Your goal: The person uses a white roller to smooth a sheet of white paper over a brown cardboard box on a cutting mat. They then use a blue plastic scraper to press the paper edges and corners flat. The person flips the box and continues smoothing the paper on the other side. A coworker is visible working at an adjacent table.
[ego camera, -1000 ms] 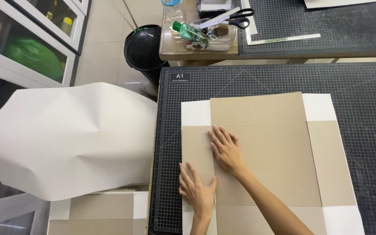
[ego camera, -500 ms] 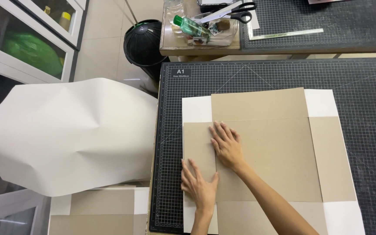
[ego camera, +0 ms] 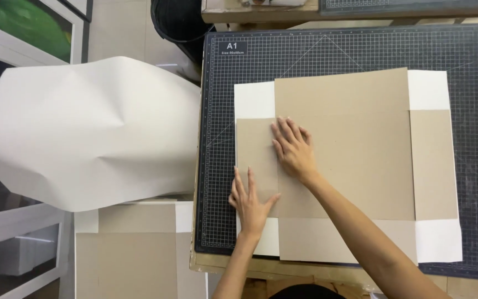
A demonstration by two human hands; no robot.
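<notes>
Head view, looking straight down: a brown cardboard sheet lies flat on a dark gridded cutting mat, with white paper showing at its four corners. Narrower cardboard flaps lie along the left, right and bottom edges of the middle panel. The left hand rests palm down with fingers spread and straight on the lower part of the left flap, close to the bottom left white corner; it grips nothing. The right hand also lies flat and open, fingers stretched up and to the left, pressing on the seam where the left flap meets the middle panel. The two hands are near each other but apart, the right one higher on the sheet. Left of the mat, a big crumpled white paper sheet hangs off the table edge. Below it lies a second cardboard piece with white corners.
</notes>
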